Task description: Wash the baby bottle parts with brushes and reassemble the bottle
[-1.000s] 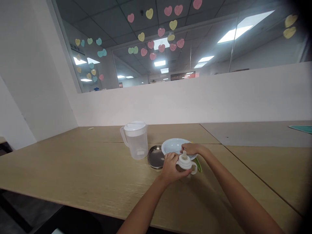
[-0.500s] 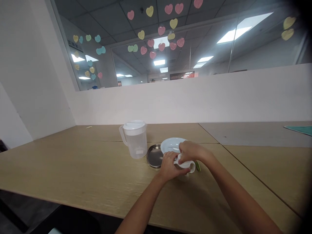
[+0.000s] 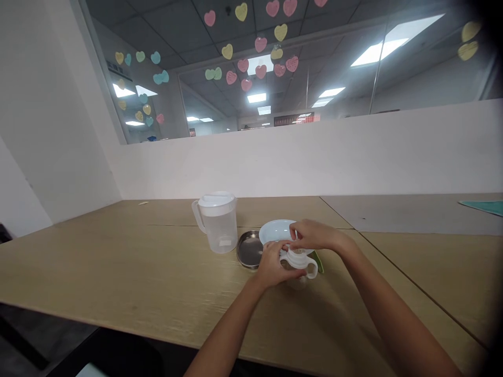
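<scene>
Bottle: the bottle (image 3: 297, 260) is in front of the bowl (image 3: 273, 229), a little to the right of its middle. It stands about upright. Its white top shows well, with a handle (image 3: 315, 267) on the right; its lower part is too faint to see clearly.
Left hand: the left hand (image 3: 273, 265) is in front of the bowl and holds the bottle. The fingers curve round the left side and the thumb lies across the near side, so the hand is only as wide as the bottle.
Right hand: the right hand (image 3: 312, 234) is over the right part of the bowl and hides some of its rim. The thumb and fingers are bent, tips close together, just at the top of the bottle. I am not able to see whether they grasp something.
Dish: the metal dish (image 3: 248, 250) is at the left of the bowl, which covers its right edge in this view.
Jug: the clear jug (image 3: 220, 228) with white lid stands farther left of the bowl, upright.
Green thing: a narrow green thing (image 3: 318, 262) lies at the right front of the bowl, partly hidden.
Table: the wooden table (image 3: 157, 272) is under the bowl.
</scene>
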`<state>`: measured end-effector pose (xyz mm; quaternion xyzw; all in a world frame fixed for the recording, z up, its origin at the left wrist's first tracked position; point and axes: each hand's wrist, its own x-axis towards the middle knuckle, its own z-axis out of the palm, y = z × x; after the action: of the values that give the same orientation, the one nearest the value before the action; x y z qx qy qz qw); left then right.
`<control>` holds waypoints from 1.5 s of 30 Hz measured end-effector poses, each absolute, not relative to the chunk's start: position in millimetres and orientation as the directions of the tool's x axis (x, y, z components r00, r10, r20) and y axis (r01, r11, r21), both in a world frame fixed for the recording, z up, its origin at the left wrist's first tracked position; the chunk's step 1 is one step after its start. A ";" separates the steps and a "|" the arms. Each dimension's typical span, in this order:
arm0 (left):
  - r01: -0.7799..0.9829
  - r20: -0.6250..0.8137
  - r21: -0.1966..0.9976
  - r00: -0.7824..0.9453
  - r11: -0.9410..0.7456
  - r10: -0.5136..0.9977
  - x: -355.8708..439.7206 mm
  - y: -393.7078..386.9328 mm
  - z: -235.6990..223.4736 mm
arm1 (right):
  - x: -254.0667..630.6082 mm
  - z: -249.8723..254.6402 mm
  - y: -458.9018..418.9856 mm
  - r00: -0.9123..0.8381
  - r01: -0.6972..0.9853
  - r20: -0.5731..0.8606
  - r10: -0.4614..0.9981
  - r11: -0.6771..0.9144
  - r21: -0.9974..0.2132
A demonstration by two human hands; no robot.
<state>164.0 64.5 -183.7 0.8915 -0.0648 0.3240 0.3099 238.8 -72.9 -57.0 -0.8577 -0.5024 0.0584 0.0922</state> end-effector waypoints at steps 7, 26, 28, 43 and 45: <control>-0.282 0.603 0.500 0.792 -0.819 0.096 164.3 63.2 -183.8 | 240.4 -57.7 -76.3 0.249 0.929 0.038 0.968 -0.228 -0.293; -0.292 0.567 0.556 0.818 -0.778 0.099 160.5 62.4 -185.8 | 263.4 -38.6 -115.6 0.479 0.829 0.517 0.710 -0.171 -0.532; -0.308 0.572 0.570 0.814 -0.762 0.100 161.0 63.1 -187.1 | 265.8 -38.1 -116.6 0.527 0.826 0.590 0.612 -0.205 -0.525; -0.231 0.691 0.591 0.639 -0.772 0.338 169.9 82.9 -191.1 | 317.9 -88.7 -67.6 0.657 0.751 0.452 0.603 -0.471 -0.463; -0.212 0.680 0.587 0.653 -0.781 0.334 171.0 85.2 -193.0 | 324.4 -98.3 -62.7 0.681 0.705 0.377 0.628 -0.420 -0.572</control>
<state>171.0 85.2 -193.0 0.8476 0.0357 0.4148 0.3291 324.4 -62.7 -98.3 -0.8411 -0.3962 -0.0523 0.3644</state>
